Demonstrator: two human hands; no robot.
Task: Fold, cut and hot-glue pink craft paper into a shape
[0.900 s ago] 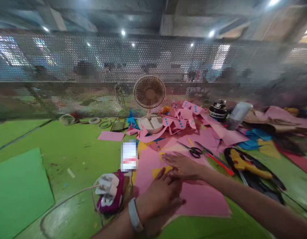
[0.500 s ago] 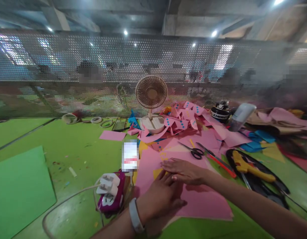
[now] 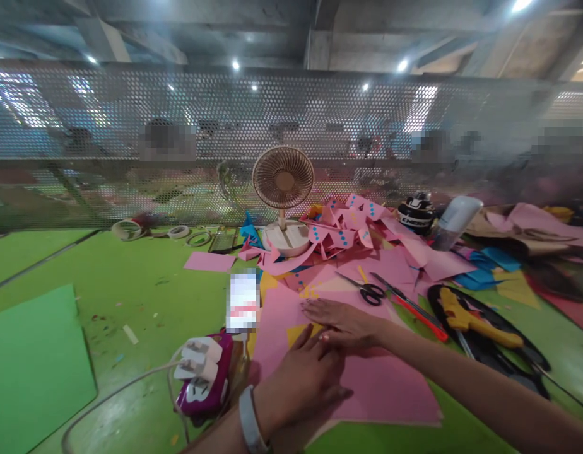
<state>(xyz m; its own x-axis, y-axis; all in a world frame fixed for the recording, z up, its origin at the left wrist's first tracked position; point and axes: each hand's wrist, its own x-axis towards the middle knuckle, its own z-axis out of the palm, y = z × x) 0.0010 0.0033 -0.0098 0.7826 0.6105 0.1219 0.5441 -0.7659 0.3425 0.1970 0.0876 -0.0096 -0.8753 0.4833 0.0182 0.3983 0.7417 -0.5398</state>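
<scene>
Pink paper (image 3: 390, 391) lies spread on the green table beneath both hands. A small yellow piece of paper (image 3: 295, 334) shows at its upper left, partly covered by my fingers. My right hand (image 3: 351, 325) rests flat on the pink paper, fingers stretched to the left. Just below it, my left hand (image 3: 303, 378) lies with its fingers spread, some fingertips hidden by the right hand. Beyond the right hand are black-handled scissors (image 3: 371, 294) and a long tool with a red handle (image 3: 426, 318).
A yellow glue gun (image 3: 464, 315) lies on a black tray (image 3: 537, 353) at right. Behind stand a fan (image 3: 284, 183) and heaped pink cut-outs (image 3: 334, 233). To the left are a phone (image 3: 243, 302), a purple power strip (image 3: 206, 391) with its cord, and a green sheet (image 3: 36, 372).
The view has shifted slightly. My left hand's fingers look a little more bent, and its wrist has moved slightly left and down. The right hand stays flat on the paper.
</scene>
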